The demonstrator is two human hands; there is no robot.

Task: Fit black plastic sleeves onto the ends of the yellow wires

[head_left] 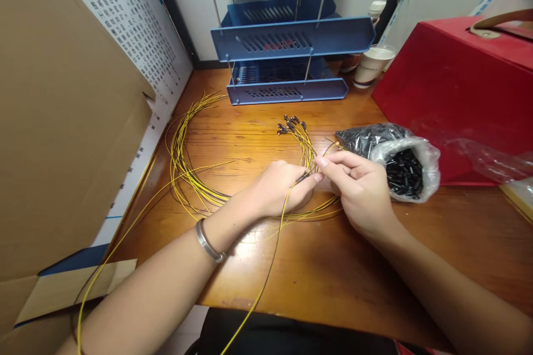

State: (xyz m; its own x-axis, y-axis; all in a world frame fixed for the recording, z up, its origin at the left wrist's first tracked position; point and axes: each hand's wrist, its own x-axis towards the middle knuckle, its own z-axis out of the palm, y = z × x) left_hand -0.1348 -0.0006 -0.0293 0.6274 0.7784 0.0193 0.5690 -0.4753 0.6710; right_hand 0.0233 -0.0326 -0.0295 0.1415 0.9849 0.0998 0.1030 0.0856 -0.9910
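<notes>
My left hand [280, 187] is closed in a pinch on a thin yellow wire [270, 266] that runs down off the table's front edge. My right hand [358, 187] meets it fingertip to fingertip, pinching a small dark piece at the wire's end. Just behind the hands lies a bundle of yellow wires with dark metal ends [291, 125]. A larger loop of bare yellow wires [183, 166] lies to the left. A clear plastic bag of small black parts [400, 166] sits right beside my right hand.
A blue stacked paper tray [287, 39] stands at the back of the wooden table [333, 266]. A red box [462, 83] fills the right side, with paper cups [372, 66] behind it. Cardboard [62, 122] and a printed sheet [137, 39] wall off the left.
</notes>
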